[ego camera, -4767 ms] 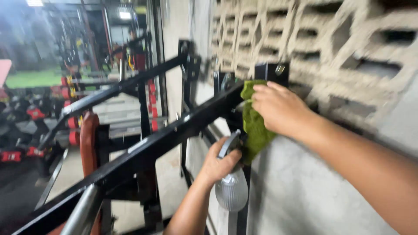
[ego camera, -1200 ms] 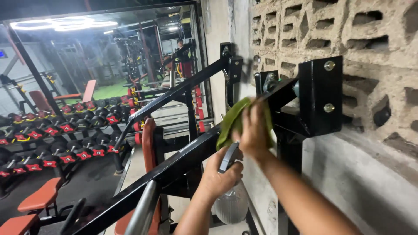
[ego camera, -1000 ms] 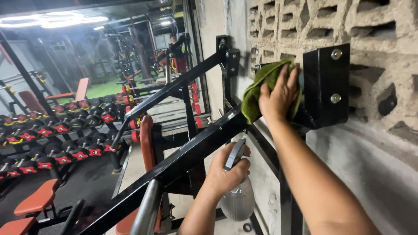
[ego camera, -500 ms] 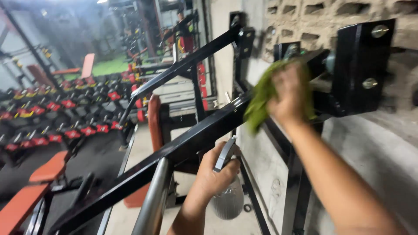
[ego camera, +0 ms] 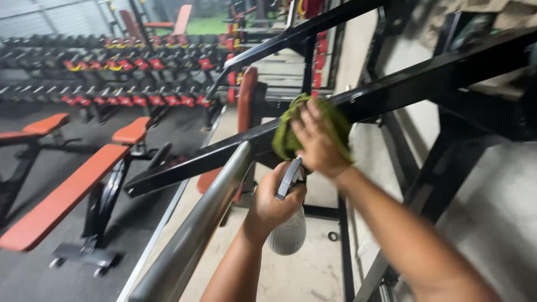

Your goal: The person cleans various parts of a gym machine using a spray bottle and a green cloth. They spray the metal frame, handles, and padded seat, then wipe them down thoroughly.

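Head view: my right hand (ego camera: pixel 318 142) presses green cloth (ego camera: pixel 288 131) flat on black bar (ego camera: pixel 425 78); left hand (ego camera: pixel 274 198) fist-gripped around spray bottle (ego camera: pixel 288 235).

left hand (ego camera: pixel 274 198) fisted, thumb side up, forearm rising from bottom centre. right hand (ego camera: pixel 316 140) flat, palm forward, fingers (ego camera: pixel 305 114) spread, arm reaching in from lower right, crossing above left.
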